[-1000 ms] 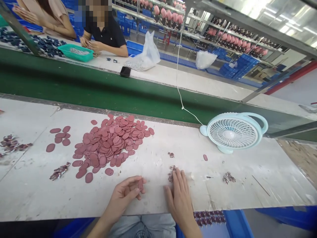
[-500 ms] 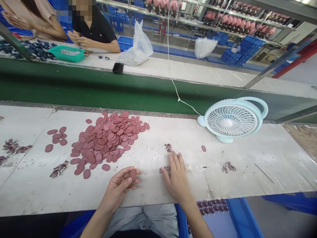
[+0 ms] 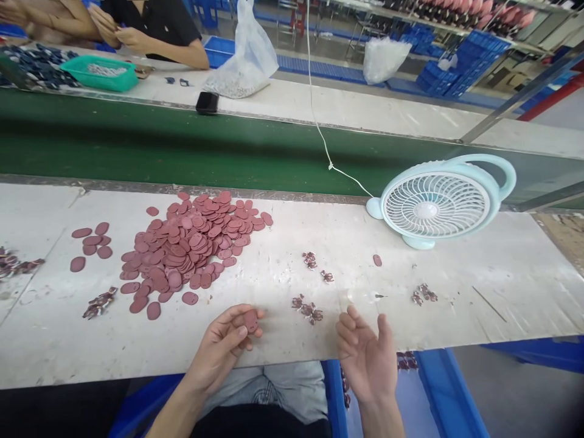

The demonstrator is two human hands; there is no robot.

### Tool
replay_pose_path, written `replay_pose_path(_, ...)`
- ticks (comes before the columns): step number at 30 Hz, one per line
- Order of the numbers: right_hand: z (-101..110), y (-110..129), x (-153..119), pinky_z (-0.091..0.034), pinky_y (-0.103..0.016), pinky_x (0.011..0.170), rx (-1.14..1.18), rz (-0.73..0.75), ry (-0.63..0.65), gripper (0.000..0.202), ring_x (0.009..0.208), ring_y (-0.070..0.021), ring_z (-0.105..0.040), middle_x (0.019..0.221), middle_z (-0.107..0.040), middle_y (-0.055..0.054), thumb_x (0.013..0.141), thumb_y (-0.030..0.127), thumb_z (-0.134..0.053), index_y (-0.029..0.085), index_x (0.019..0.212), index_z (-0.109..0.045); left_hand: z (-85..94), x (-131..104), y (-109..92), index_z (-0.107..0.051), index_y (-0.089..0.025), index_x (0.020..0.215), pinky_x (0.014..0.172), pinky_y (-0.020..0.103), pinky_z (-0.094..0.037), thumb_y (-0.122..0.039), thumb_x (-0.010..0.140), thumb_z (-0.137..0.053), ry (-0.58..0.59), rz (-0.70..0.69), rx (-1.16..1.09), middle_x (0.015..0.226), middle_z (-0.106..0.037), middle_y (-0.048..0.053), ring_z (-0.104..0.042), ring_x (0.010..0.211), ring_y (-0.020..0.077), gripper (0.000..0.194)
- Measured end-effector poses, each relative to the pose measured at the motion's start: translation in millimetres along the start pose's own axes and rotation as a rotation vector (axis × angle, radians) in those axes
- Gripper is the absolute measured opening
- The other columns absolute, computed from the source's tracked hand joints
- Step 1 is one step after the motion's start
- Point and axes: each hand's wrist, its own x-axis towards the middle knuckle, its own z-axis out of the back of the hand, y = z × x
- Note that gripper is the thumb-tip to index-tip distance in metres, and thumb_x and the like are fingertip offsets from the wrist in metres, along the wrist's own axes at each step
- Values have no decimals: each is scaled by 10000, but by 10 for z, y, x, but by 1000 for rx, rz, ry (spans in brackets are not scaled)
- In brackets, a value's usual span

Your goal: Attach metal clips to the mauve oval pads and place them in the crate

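My left hand (image 3: 225,340) is closed on a flat, oval, reddish-brown piece (image 3: 250,320) with small holes, pinched between thumb and fingers above the table's front. My right hand (image 3: 367,353) is turned palm up near the front edge, its fingers loosely curled and the thumb apart, with nothing visible in it. Between and beyond my hands lie small clusters of dark brown-and-white parts (image 3: 309,311), more of them (image 3: 309,260) further back. A large heap of the same oval pieces (image 3: 182,246) covers the table left of centre.
A pale blue fan (image 3: 426,210) with a white cord stands at the back right. Below the front edge is a blue bin (image 3: 449,389) holding rows of brown parts. Across the green strip (image 3: 255,146), a co-worker's hands (image 3: 132,39) are beside a teal basket (image 3: 98,74).
My right hand has left the brown parts, moved right and toward me, and turned palm up. My left hand still holds the oval piece. The camera view has tilted down.
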Motion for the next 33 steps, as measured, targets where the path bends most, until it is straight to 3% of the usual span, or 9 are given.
replay_pose_path(4, 16, 130, 373, -368, -42, 353, 652, -166, 269, 372, 527, -31, -497, 810, -585, 25, 1002, 441, -546, 173, 1247, -627, -185, -66, 169, -747, -229, 1080, 579, 190, -531, -219, 807, -807, 126, 119, -88, 1064, -784, 92, -749, 795, 175, 280)
replay_pose_path(7, -63, 190, 510, -246, -28, 377, 669, -166, 370, 426, 522, -5, -508, 750, -545, 66, 1009, 417, -394, 129, 1135, -683, -285, -73, 279, -747, -226, 1098, 590, 179, -542, -202, 821, -793, 205, 170, -155, 1033, -789, 87, -766, 838, 185, 282)
replay_pose_path(9, -145, 242, 463, -270, -33, 381, 679, -202, 335, 463, 486, 0, -484, 711, -527, 75, 1018, 434, -359, 123, 1089, -694, -331, -68, 311, -749, -234, 1092, 609, 166, -543, -178, 822, -789, 224, 185, -193, 1034, -793, 78, -771, 849, 175, 278)
replay_pose_path(11, -249, 304, 321, -365, -48, 367, 683, -252, 220, 405, 419, -3, -434, 654, -525, 76, 1004, 482, -481, 145, 1085, -690, -369, -58, 316, -754, -246, 1071, 640, 163, -551, -158, 814, -795, 232, 181, -223, 1052, -795, 70, -772, 858, 166, 275)
replay_pose_path(14, -429, 372, 57, -432, -117, 335, 535, -249, 98, 434, 371, -39, -454, 614, -567, 42, 938, 578, -576, 186, 1082, -692, -423, -41, 303, -760, -248, 1078, 664, 175, -566, -168, 822, -788, 223, 145, -235, 1082, -793, 73, -772, 857, 165, 270)
replay_pose_path(19, -641, 317, -197, -420, -148, 333, 210, -84, 98, 352, 406, -68, -500, 692, -616, 16, 871, 540, -690, 238, 1049, -669, -521, -11, 278, -769, -213, 1126, 561, 186, -564, -223, 834, -775, 225, 142, -232, 1162, -775, 109, -746, 725, 144, 292)
replay_pose_path(25, -803, 282, -234, -460, -231, 341, 13, 115, 67, 307, 469, -136, -577, 726, -585, 2, 903, 497, -655, 214, 1021, -659, -588, -13, 234, -794, -203, 1058, 636, 182, -573, -242, 865, -754, 209, 161, -286, 1118, -798, 128, -723, 706, 108, 200)
replay_pose_path(29, -931, 279, -226, -486, -291, 362, -121, 260, -32, 261, 444, -164, -604, 739, -596, -8, 911, 453, -641, 201, 977, -644, -578, -28, 231, -784, -218, 1120, 692, 165, -558, -174, 794, -822, 272, 168, -303, 1185, -781, 117, -719, 729, 87, 331)
replay_pose_path(33, -951, 203, -232, -503, -337, 416, -198, 387, -42, 197, 477, -186, -620, 761, -628, -32, 930, 349, -618, 194, 1046, -647, -568, -15, 258, -770, -206, 1153, 676, 185, -562, -238, 800, -828, 298, 154, -271, 1118, -800, 119, -740, 751, 124, 359)
